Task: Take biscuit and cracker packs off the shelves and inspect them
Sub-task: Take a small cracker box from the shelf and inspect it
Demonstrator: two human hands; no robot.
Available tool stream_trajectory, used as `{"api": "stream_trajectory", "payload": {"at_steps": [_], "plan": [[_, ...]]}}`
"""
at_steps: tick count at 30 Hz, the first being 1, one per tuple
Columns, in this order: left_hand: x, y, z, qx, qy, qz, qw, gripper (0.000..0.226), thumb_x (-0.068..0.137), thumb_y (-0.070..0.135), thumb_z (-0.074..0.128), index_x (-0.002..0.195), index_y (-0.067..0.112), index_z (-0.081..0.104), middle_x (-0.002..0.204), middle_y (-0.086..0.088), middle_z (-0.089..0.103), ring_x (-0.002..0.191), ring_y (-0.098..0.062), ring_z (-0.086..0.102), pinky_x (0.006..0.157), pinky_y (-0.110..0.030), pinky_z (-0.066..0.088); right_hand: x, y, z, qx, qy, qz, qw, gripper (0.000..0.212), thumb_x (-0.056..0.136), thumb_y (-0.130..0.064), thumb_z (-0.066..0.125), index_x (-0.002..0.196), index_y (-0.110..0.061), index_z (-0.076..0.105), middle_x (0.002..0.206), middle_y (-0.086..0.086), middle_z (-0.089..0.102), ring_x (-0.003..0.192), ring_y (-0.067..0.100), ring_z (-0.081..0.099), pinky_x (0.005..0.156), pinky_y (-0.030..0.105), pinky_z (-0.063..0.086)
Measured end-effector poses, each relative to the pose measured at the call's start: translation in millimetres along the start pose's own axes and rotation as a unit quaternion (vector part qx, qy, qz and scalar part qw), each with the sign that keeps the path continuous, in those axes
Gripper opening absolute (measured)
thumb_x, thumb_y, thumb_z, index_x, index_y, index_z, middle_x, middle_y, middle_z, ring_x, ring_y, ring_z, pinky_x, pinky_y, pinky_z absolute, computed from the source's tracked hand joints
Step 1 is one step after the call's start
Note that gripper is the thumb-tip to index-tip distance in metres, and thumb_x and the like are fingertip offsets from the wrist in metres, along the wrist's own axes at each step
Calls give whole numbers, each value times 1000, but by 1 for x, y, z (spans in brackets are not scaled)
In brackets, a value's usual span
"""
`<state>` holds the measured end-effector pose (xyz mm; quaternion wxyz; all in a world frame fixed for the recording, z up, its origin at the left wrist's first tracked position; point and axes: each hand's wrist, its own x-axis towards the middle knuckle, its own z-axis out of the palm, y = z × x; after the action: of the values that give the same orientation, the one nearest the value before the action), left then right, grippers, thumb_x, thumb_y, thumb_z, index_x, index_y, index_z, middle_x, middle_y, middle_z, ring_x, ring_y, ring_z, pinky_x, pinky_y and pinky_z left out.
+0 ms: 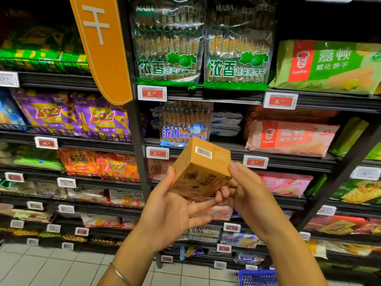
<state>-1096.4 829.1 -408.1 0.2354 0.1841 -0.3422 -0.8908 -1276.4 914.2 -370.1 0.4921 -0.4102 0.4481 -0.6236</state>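
Fingers (223,194) of left hand (175,213), right hand (247,199) grip box (201,172), seemingly biscuits.

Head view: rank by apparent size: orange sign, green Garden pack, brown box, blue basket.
1. orange sign and green Garden pack: about alike, both cropped by the frame.
2. brown box, inflated by nearness to the camera.
3. blue basket, mostly out of frame.
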Motion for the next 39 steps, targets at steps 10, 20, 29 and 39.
{"api": "stream_trajectory", "payload": {"at_steps": [10, 20, 29, 39], "plan": [[-6, 6, 18, 106, 150, 228, 956, 42, 88, 50, 69, 124, 29, 74, 130, -11, 73, 117, -29, 72, 82, -40, 61, 0, 1, -2, -77, 80, -4, 994, 66, 80, -70, 67, 121, -18, 66, 115, 8, 76, 106, 27, 72, 75, 36, 58], [-8, 7, 22, 261, 132, 289, 912, 95, 74, 62, 86, 154, 28, 46, 142, -5, 66, 133, -26, 62, 111, -55, 48, -1, 5, -1, -31, 64, -16, 997, 57, 89, -60, 58, 138, -30, 59, 125, 5, 73, 115, 26, 71, 85, 38, 60], [-9, 9, 25, 253, 111, 348, 896, 75, 75, 56, 89, 139, 27, 62, 130, -2, 72, 119, -20, 69, 85, -27, 59, 0, 16, -1, 78, 10, 135, 988, 72, 92, -75, 34, 131, -24, 67, 117, 28, 73, 78, 40, 75, 60, 41, 65], [-9, 9, 19, 257, 141, 346, 891, 68, 72, 63, 88, 128, 30, 68, 120, -4, 74, 110, -25, 72, 77, -29, 61, 3, 27, -8, 61, -44, 174, 982, 70, 88, -79, 32, 111, -31, 78, 111, 32, 73, 75, 39, 75, 62, 39, 65]]}}
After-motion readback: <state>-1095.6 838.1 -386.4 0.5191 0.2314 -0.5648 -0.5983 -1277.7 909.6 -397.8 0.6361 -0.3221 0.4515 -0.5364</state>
